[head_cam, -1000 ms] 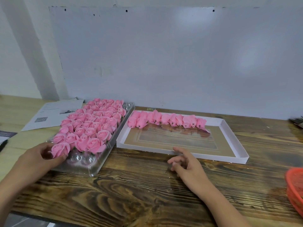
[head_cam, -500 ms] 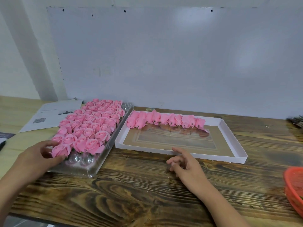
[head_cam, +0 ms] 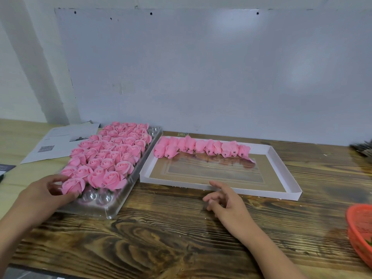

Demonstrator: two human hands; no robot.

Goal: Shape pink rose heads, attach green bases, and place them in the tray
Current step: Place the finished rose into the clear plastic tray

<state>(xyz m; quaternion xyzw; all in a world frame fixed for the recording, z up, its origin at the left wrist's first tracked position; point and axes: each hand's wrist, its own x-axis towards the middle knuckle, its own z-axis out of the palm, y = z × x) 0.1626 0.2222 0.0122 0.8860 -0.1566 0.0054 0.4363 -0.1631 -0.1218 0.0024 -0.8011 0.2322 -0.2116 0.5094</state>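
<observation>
Gripping the nearest pink rose head [head_cam: 72,186] at the near-left corner of the clear tray [head_cam: 112,208] is the left hand [head_cam: 43,195] (thumb and fingers curling round it); the right hand [head_cam: 225,200] is resting loose-fingered, holding nothing, beside the white box [head_cam: 281,158].

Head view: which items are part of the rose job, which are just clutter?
Job:
clear tray of finished roses
front-corner rose, gripped by left hand
white box with row of unshaped heads
right hand, idle on table

Clutter:
printed papers
red basket
</observation>
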